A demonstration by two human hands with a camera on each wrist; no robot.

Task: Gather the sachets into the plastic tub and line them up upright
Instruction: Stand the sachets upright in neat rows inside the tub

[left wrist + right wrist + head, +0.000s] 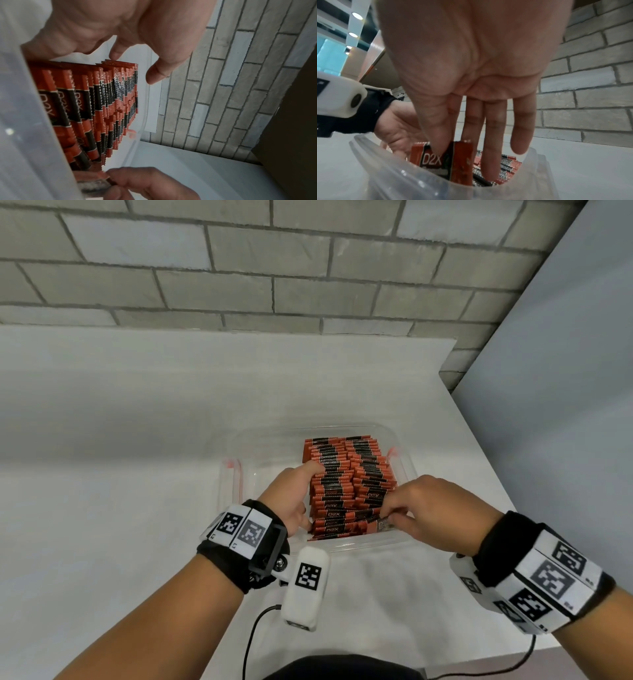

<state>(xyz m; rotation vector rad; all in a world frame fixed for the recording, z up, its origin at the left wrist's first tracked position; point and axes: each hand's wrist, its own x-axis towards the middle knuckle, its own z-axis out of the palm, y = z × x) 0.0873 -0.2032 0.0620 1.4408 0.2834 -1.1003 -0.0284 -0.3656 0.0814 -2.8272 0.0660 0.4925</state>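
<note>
A clear plastic tub [236,474] holds two rows of red-and-black sachets [346,474] standing on edge. My left hand [301,494] lies along the left side of the rows. Its index fingertip [115,56] touches the sachets [102,101] and its thumb hangs free. My right hand [390,517] is at the near right end of the tub. It pinches one sachet [373,520] between thumb and forefinger. The right wrist view shows this sachet [462,159], marked D2X, upright just inside the tub rim [402,175], with the other fingers straight behind it.
The tub sits on a white table [102,474] near its front right part. A brick wall [274,268] runs along the back, and the table's right edge [479,440] meets a grey panel. A cable [250,642] trails off the front edge.
</note>
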